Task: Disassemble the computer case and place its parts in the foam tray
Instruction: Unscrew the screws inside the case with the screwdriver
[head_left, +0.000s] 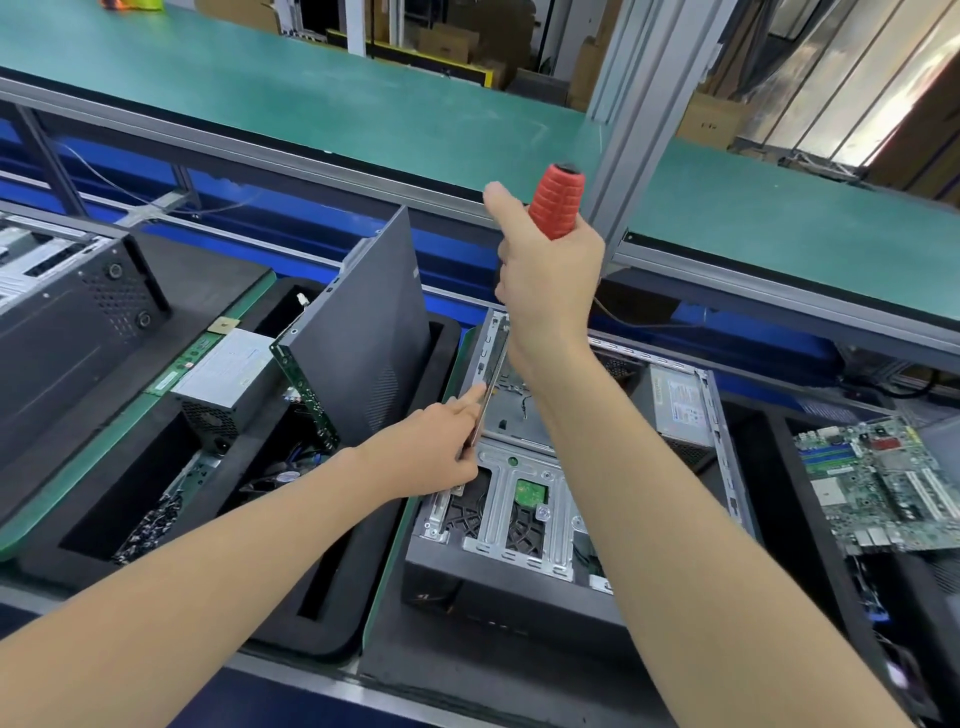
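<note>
My right hand (550, 280) is wrapped tight round the red handle of the screwdriver (556, 200), held up high. My left hand (436, 452) pinches the shaft low down, forefinger along it, at the left wall of the computer case (519, 499), which lies open right before me. Just left, the foam tray (322, 636) holds a side panel (363, 338) on edge and a power supply (228, 374).

Upright side panel (363, 332) stands between foam tray (332, 597) and case (498, 587); aluminium post (623, 130) behind case.

The bench (311, 675) carries black foam trays (363, 545).
</note>
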